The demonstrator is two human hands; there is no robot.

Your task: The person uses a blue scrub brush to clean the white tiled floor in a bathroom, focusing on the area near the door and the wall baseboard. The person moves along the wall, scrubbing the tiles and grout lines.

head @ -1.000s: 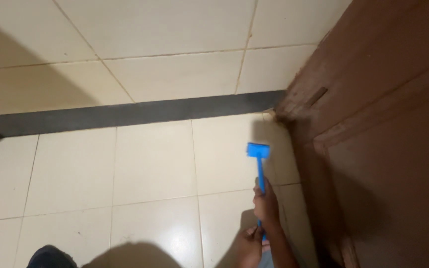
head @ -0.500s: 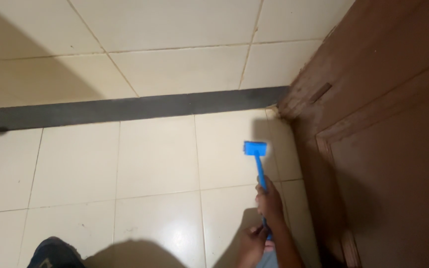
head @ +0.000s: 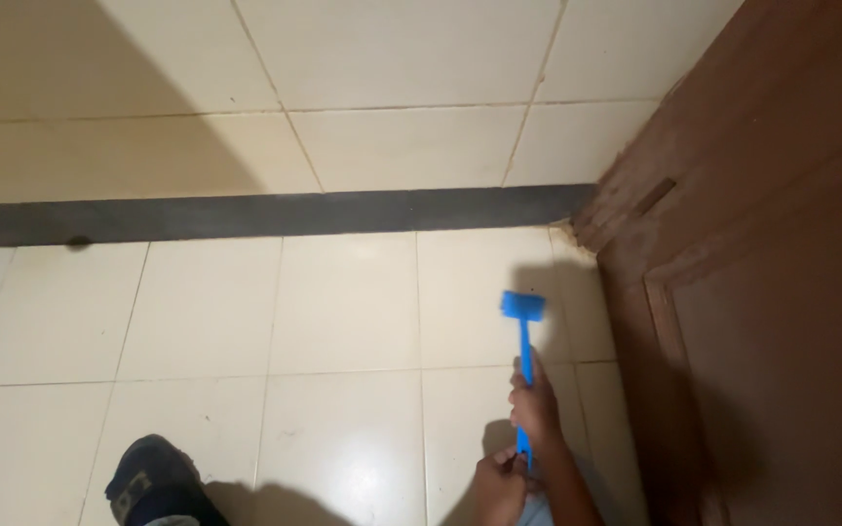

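Gripping the blue brush (head: 524, 341) handle, my right hand (head: 536, 407) and left hand (head: 499, 484) fingers close around it, its head beyond them above the tiled floor (head: 343, 312).

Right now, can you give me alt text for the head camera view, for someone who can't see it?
Two hands, the right hand above the left hand, grip the handle of a blue brush whose head is near the cream tiled floor, beside a brown wooden door. A dark shoe shows at lower left, and a dark grey strip crosses the tiles.
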